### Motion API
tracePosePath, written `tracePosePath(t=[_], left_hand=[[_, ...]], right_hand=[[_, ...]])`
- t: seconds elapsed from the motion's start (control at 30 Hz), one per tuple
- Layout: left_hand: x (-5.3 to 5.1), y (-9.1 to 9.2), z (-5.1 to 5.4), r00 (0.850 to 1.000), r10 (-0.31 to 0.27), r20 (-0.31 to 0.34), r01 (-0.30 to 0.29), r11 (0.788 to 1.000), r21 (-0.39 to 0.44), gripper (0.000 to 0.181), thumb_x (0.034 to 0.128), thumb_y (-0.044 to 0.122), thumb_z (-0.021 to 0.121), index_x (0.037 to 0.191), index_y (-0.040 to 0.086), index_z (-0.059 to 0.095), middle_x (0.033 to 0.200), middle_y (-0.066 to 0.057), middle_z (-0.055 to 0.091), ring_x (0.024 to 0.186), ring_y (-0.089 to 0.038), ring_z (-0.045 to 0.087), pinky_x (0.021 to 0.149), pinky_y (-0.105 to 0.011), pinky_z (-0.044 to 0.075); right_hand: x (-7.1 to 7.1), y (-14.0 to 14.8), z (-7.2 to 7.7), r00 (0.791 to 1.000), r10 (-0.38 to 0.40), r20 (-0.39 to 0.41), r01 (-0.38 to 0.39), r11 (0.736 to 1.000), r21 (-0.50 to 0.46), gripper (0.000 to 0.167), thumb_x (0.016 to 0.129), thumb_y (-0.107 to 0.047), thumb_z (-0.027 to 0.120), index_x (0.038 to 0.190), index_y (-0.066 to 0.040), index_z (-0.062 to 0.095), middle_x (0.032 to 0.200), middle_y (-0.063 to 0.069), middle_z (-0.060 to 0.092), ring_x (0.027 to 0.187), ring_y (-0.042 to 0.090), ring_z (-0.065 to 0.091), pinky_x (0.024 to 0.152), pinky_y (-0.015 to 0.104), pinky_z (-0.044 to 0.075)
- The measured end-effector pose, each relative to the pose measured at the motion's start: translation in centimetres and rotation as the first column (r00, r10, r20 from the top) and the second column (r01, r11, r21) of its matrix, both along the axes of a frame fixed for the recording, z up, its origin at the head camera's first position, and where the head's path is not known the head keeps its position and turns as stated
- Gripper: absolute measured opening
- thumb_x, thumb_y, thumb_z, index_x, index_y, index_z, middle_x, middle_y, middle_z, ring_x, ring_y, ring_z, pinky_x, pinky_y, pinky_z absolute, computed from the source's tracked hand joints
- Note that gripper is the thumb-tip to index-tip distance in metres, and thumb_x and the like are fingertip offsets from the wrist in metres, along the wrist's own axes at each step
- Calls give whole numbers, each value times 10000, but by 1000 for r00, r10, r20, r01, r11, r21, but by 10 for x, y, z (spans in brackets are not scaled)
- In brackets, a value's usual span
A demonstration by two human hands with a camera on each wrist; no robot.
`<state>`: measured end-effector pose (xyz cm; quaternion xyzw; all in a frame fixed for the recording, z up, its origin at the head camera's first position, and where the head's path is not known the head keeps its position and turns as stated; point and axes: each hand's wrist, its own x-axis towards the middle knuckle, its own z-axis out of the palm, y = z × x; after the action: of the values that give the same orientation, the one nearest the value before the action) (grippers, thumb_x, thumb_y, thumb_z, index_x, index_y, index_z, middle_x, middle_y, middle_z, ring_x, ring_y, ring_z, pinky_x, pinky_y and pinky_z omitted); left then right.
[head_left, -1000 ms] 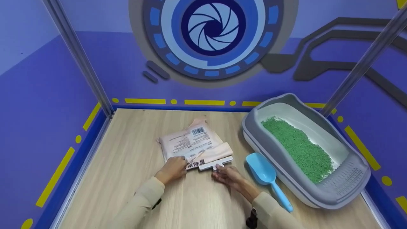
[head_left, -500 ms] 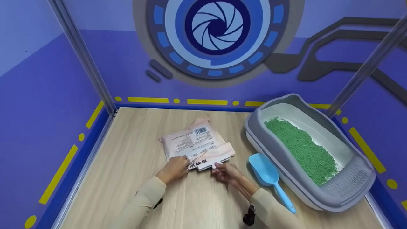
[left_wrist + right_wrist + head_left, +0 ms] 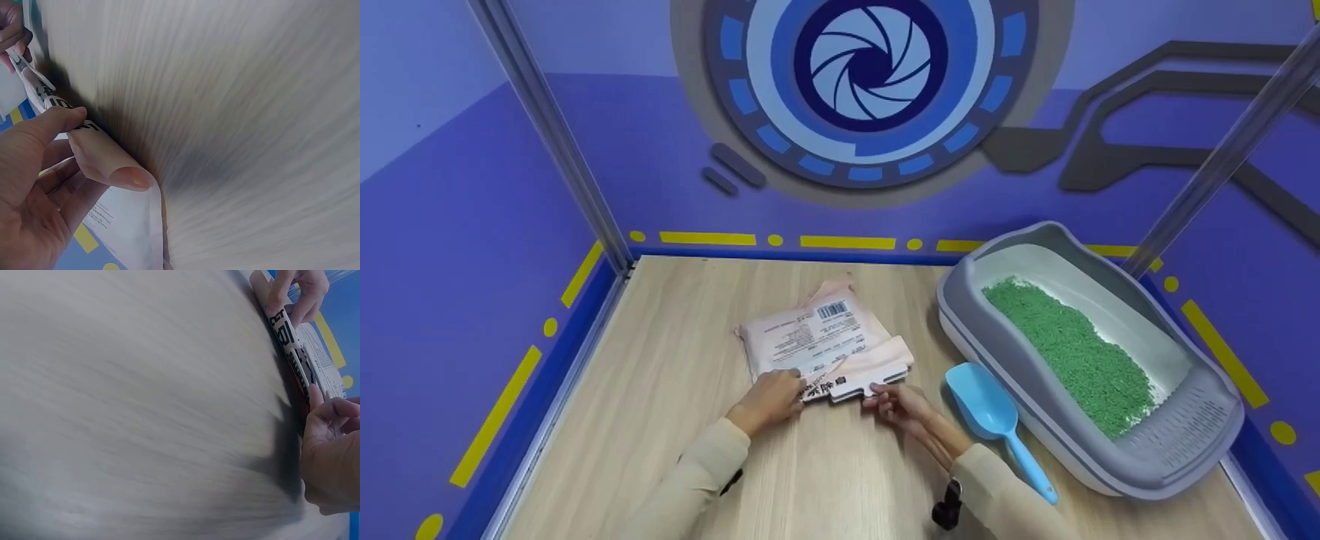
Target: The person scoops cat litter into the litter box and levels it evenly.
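Note:
A pale pink printed bag (image 3: 802,334) with a barcode lies on the table, its near edge rolled over. My left hand (image 3: 771,397) pinches this rolled edge between thumb and fingers, plain in the left wrist view, where the open end of the roll (image 3: 132,177) shows. At the right part of the fold sits a wide white clip (image 3: 855,387). The right hand (image 3: 904,409) pinches the clip's handle with thumb and fingers. In the right wrist view, the clip (image 3: 304,371) lies along the roll; whether its jaws fully enclose the fold cannot be told.
A light blue scoop (image 3: 982,401) lies just right of the right hand. Beyond it stands a grey and white litter box (image 3: 967,330) with green granules (image 3: 1065,349) inside. Purple-blue walls (image 3: 607,150) bound the wooden table (image 3: 675,337) at the back and sides.
The clip has tilted and shifted a little against the folded edge in the right hand. The left hand keeps its grip on the roll. The head view has moved slightly.

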<state>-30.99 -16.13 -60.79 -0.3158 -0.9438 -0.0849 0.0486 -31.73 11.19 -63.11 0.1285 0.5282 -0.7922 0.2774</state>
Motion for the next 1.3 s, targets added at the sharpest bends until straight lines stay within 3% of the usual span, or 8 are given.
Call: tracePosePath(t=[0.27,0.53,0.7,0.87,0.93,1.1,1.3], left_hand=[[1,-2,0,999,-50,-5,50,998,38,36,783,52,739,810,65,758,736,-99,621,618,-239,545,594,-382,475],[4,-1,1,992,29,126,-42,994,102,127,836,60,758,942,10,806,848,-111,703,724,-260,684,691,-379,561],[3,1,2,984,57,167,-71,994,79,135,850,67,765,963,5,805,869,-101,695,746,-224,675,722,-362,569],[3,1,1,987,59,147,-70,995,71,114,832,78,777,928,27,811,830,-75,649,647,-134,509,647,-340,522],[5,1,0,990,61,127,-71,995,77,122,822,88,780,925,28,811,829,-74,634,637,-143,501,631,-345,512],[10,0,-3,993,71,90,-80,992,96,181,820,127,794,981,47,813,846,-75,620,669,-208,594,633,-363,521],[12,1,-3,994,68,85,-78,989,122,198,861,168,762,1023,65,812,871,-120,661,696,-249,616,608,-393,499]], right_hand=[[-8,-6,1,999,40,-9,-40,999,-13,129,1020,-5,476,1000,11,602,773,112,700,590,-40,457,538,69,355],[-21,-11,5,996,92,15,-92,995,-29,215,1029,21,360,1013,26,574,765,136,686,587,-46,452,551,60,351],[-30,-12,3,992,121,21,-121,992,-22,183,1015,19,426,914,-11,576,697,110,688,553,-41,456,529,68,346],[-30,-15,0,996,91,14,-92,993,73,139,973,-8,549,868,-29,637,631,65,696,534,-11,511,506,86,373],[-29,-16,1,996,92,7,-92,989,117,98,967,-29,580,886,-30,636,634,50,702,547,1,533,512,95,384],[-26,-15,3,994,108,2,-107,981,164,73,977,-64,610,911,-32,618,653,34,700,586,13,566,525,110,401],[-19,-15,4,992,119,-47,-105,967,233,132,995,-115,626,923,-5,611,665,18,687,582,0,562,522,118,426]])
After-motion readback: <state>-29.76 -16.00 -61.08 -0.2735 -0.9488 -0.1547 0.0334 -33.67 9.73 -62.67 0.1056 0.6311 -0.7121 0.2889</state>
